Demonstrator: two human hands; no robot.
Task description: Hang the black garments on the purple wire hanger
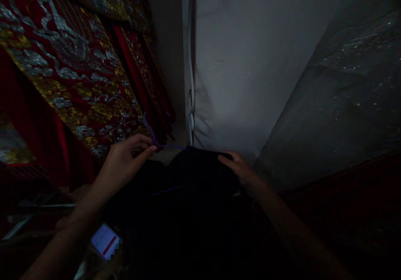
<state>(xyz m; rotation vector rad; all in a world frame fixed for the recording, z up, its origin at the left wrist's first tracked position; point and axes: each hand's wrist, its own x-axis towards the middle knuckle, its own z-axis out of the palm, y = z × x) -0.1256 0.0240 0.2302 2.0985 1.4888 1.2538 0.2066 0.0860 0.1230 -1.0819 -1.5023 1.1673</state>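
Observation:
Between the thumb and fingers of my left hand (127, 159) is a thin purple string (171, 146). A loose bit of the string sticks up past the fingertips, and the rest runs right to the top edge of a black cloth (200, 173). My right hand (235, 165) grips the right end of this cloth, thumb on the near side and fingers partly hidden behind it. A second short purple line shows lower on the cloth's dark surface. Deep shadow hides the cloth's folds and its lower part.
Red fabric with gold and silver embroidery (69, 50) hangs at the left. A pale wall (244, 62) with a white cable (191, 75) stands ahead. Translucent sheeting (351, 100) covers the right. A lit screen (103, 239) is at the lower left.

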